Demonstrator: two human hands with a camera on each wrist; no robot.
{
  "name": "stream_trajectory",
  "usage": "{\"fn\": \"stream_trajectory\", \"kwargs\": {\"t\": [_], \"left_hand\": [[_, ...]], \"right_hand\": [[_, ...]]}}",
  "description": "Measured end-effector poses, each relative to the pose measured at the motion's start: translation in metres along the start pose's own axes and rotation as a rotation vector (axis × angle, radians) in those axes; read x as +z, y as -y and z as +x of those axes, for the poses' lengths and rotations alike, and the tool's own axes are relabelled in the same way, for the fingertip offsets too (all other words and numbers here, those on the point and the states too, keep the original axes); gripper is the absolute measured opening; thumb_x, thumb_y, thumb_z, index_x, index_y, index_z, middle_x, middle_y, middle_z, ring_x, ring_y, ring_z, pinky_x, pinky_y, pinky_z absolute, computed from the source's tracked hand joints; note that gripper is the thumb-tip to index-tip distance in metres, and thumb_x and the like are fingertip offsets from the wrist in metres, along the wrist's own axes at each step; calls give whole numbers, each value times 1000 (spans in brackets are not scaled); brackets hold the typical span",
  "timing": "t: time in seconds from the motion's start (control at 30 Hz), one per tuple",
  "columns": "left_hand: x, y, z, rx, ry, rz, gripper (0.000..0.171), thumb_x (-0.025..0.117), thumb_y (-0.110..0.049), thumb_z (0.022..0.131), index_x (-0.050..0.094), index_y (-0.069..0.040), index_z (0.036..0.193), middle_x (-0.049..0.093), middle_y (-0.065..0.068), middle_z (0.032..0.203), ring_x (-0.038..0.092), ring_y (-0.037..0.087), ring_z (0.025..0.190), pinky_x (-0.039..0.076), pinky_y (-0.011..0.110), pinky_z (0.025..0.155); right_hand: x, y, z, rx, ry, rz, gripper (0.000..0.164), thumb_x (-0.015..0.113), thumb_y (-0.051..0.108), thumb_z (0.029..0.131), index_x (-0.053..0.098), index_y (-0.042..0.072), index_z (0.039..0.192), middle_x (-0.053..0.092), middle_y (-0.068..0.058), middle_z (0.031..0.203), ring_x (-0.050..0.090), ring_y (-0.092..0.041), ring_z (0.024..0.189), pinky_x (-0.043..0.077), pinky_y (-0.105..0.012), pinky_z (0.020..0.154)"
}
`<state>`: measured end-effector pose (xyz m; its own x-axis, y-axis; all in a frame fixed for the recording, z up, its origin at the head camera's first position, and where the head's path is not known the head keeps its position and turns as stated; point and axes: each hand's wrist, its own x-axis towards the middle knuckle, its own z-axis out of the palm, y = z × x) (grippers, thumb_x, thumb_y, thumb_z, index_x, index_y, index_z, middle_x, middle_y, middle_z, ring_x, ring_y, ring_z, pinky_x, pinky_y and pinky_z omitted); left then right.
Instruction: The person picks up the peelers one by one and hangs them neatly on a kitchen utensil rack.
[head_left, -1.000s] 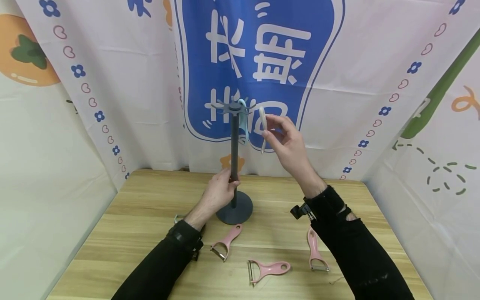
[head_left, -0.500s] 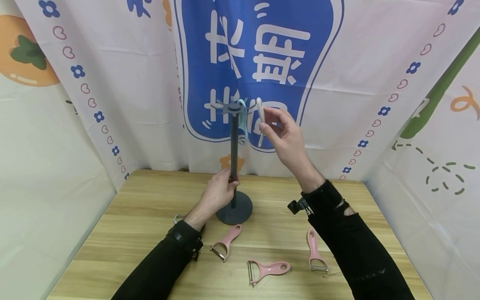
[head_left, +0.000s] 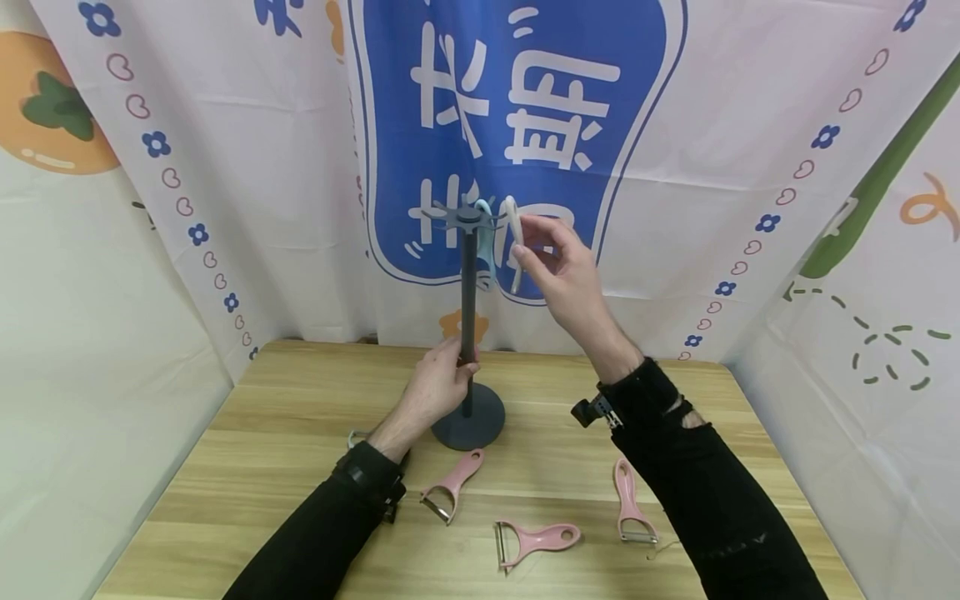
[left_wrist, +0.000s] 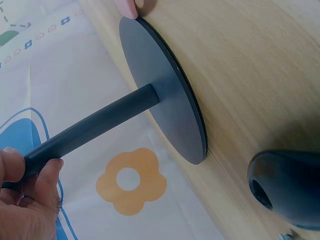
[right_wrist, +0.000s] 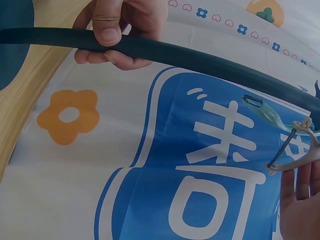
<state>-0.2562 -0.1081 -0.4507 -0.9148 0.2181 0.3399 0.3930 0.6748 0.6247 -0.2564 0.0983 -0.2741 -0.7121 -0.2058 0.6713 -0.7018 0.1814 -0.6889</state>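
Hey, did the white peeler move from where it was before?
Yes. In the head view, the white peeler moved left, closer to the dark stand.

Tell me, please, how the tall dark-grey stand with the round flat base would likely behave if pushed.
The stand is probably stiff, its pole looking straight. Pushed high, it might tip, being tall and slender, though the left hand gripping its pole should help steady it.

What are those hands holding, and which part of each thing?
The left hand grips the dark stand's pole, low down. The right hand pinches a white peeler by its handle.
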Motion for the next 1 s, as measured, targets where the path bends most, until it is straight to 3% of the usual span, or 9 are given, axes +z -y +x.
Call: {"fn": "stream_trajectory", "kwargs": {"t": [0.43,1.0], "left_hand": [[1,1,0,17,-16,6,5,66,-13,101,63,-16,104,64,3,102,65,18,87,57,35,68],[1,1,0,8,-10,2,5,65,-15,102,63,-15,106,64,2,103,66,17,88,58,34,69]], "right_hand": [[6,-5,-1,75,53,38,40,62,7,103,55,-2,141,56,-16,131,59,-30,118,51,-41,104],[12,-7,-5,84,99,52,44,62,4,102,51,-3,143,55,-18,131,58,-28,118,51,-43,105]]}}
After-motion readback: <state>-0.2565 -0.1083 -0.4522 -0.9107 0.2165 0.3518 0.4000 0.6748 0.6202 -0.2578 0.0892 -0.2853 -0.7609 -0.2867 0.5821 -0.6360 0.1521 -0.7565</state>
